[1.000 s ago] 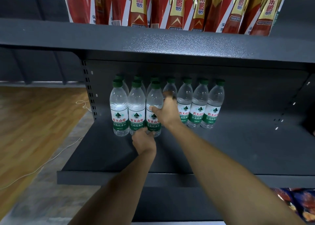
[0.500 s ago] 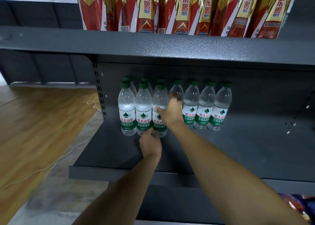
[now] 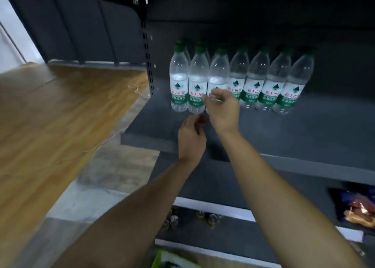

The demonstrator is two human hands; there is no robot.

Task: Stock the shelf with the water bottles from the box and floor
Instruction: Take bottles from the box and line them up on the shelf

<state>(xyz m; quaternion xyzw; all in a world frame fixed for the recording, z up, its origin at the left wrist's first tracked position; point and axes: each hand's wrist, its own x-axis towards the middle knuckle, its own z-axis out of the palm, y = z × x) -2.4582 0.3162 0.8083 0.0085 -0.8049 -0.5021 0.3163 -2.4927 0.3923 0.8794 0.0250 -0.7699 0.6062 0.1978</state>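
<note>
Several water bottles (image 3: 236,79) with green caps and green-white labels stand in rows at the back left of a dark grey shelf (image 3: 304,138). My right hand (image 3: 222,110) hovers just in front of the third front bottle (image 3: 218,71), fingers loosely spread, gripping nothing. My left hand (image 3: 191,139) is lower, over the shelf board in front of the second bottle (image 3: 197,79), fingers loosely curled and empty. No box is clearly in view.
A perforated shelf upright (image 3: 147,65) stands left of the bottles. Below are a lower shelf with small dark bottles (image 3: 194,217) and snack packs (image 3: 359,211). A green-edged object (image 3: 172,259) sits at the bottom. Left is wooden floor (image 3: 50,115) with a thin cord (image 3: 91,150).
Both hands have let go of the third front bottle and drawn back toward me. The view has tilted down, so the upper shelf of red drinks is gone.
</note>
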